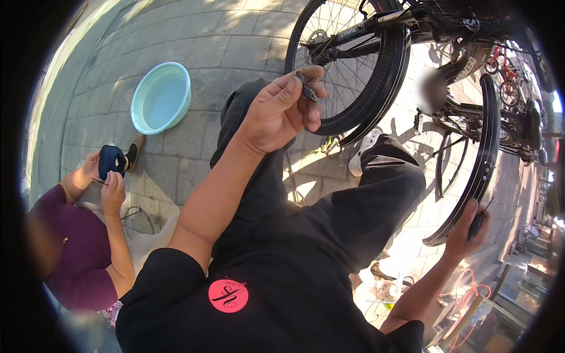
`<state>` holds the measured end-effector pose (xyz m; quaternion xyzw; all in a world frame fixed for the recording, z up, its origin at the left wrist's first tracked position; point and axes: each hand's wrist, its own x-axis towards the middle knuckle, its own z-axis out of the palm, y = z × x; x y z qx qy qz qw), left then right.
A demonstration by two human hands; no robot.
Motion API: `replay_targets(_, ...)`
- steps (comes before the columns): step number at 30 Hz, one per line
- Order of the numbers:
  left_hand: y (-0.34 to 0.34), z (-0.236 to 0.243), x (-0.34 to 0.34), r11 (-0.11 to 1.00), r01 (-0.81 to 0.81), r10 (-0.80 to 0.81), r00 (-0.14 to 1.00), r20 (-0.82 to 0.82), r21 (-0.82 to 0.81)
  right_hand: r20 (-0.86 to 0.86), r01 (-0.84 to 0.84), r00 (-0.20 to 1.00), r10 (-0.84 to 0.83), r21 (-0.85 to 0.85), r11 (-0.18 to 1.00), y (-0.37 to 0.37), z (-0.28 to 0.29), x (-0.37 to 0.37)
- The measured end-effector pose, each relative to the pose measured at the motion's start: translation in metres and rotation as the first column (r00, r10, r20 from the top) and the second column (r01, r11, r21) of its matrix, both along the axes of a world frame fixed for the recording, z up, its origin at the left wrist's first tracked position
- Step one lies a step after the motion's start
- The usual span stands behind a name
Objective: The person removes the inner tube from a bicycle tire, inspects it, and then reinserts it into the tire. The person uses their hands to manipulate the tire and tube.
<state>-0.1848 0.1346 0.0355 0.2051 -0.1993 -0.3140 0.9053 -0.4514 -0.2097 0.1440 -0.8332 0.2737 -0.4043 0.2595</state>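
My left hand, raised in the middle before the bicycle's front wheel, pinches a small dark piece between closed fingers. My right hand, at the lower right, is closed on a dark-handled tool with a thin shaft, with its thumb beside the lower part of a long curved black mudguard; whether it also grips the mudguard is hard to tell. Another black mudguard curves around the front wheel.
A seated person in purple at left handles a dark blue cloth item. A pale turquoise basin stands on the paving. More bicycles stand at right. An orange cord lies among items at lower right.
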Motion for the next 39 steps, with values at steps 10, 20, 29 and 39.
replay_targets(10,-0.007,-0.003,0.001,0.996,0.071,-0.073,0.997,0.033,0.056,-0.39,0.268,0.907,-0.159,0.244,0.932,0.021,-0.138,-0.092)
replay_targets(20,-0.011,-0.008,0.005,0.994,0.084,-0.084,0.996,-0.004,0.076,-0.289,0.52,0.854,-0.433,0.425,0.741,0.012,-0.222,-0.152)
replay_targets(29,-0.03,0.002,-0.015,0.977,0.185,-0.172,0.978,-0.118,0.106,-0.624,0.728,0.617,-0.48,0.22,0.649,-0.089,-0.343,-0.218)
replay_targets(39,-0.026,0.002,-0.012,0.989,0.103,-0.097,0.993,-0.06,0.104,0.026,0.16,0.982,-0.187,0.413,0.897,0.005,-0.076,0.042)
